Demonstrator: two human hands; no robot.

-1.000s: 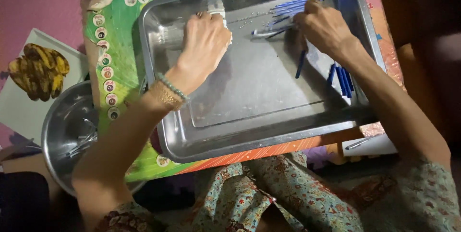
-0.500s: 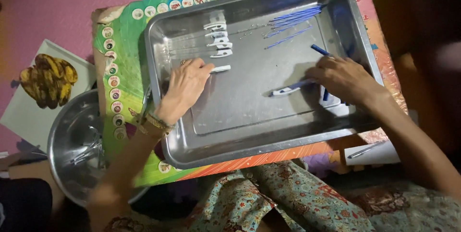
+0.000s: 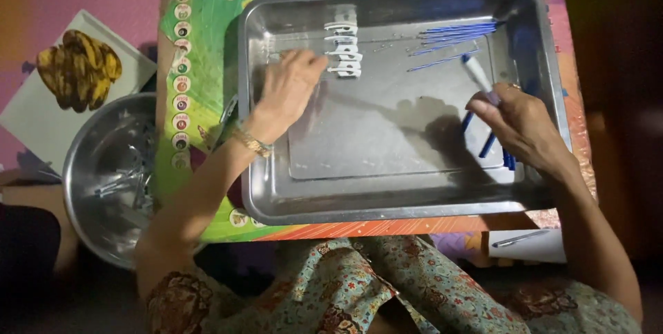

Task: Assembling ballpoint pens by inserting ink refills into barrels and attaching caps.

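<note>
Looking down at a big steel tray [image 3: 404, 199] sitting on a colourful printed board [image 3: 200, 92], with everything else placed around that tray. The left hand [image 3: 286, 92] is over the tray's upper left part, fingers stretched forward and loosely together, tips right at a little row of white caps [image 3: 343, 51] lined up near the tray's far wall. Whether it's actually pinching one I can't tell, the fingertips cover that spot.

The right hand [image 3: 525, 127] is over the tray's right side, pinching a pen barrel [image 3: 476, 75] with a white body and dark tip, angled up toward the far wall. A few blue pen pieces [image 3: 487, 144] lie just under that hand, and a bunch of thin blue refills [image 3: 456, 33] sits at the tray's far right corner.

My guess is these bits are very light, stiff plastic and a bit slick on steel, so they'd skid if nudged. The barrel is best held mid-length between thumb and forefinger; caps by their sides.

Left of the tray there's a round steel bowl [image 3: 103, 168] with some metal bits, and beyond it bananas [image 3: 79, 68] on a white sheet.
</note>
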